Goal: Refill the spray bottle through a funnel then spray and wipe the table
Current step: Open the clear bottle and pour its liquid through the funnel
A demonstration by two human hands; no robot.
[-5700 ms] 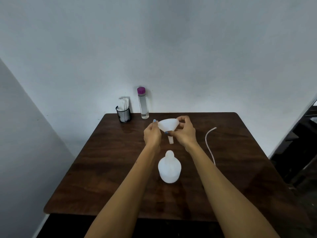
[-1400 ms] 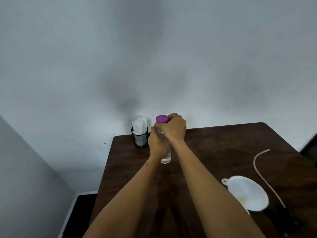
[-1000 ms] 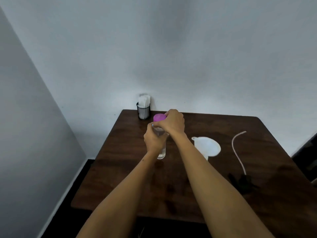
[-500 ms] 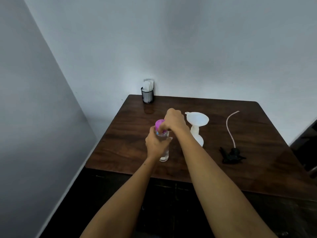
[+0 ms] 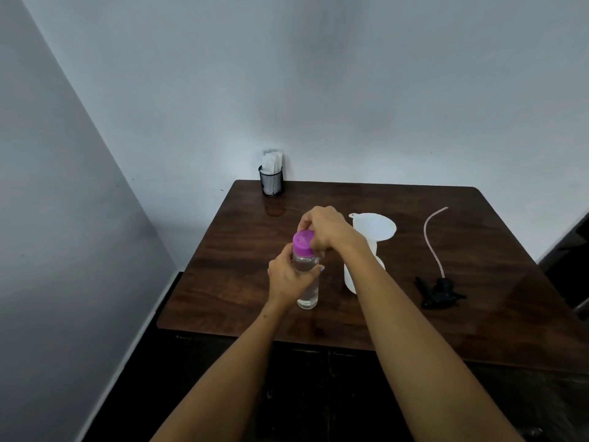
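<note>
Both hands grip the water bottle [image 5: 306, 282], right apparently on its cap [image 5: 302, 243].

A dark brown glossy wooden table [image 5: 242, 282] stands in a corner of plain pale grey-white walls [image 5: 318, 90]; the floor [image 5: 134, 393] below looks black, perhaps just shadowed.

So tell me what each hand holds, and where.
Left hand grips the clear bottle round its body; right hand pinches its purple cap.
</note>
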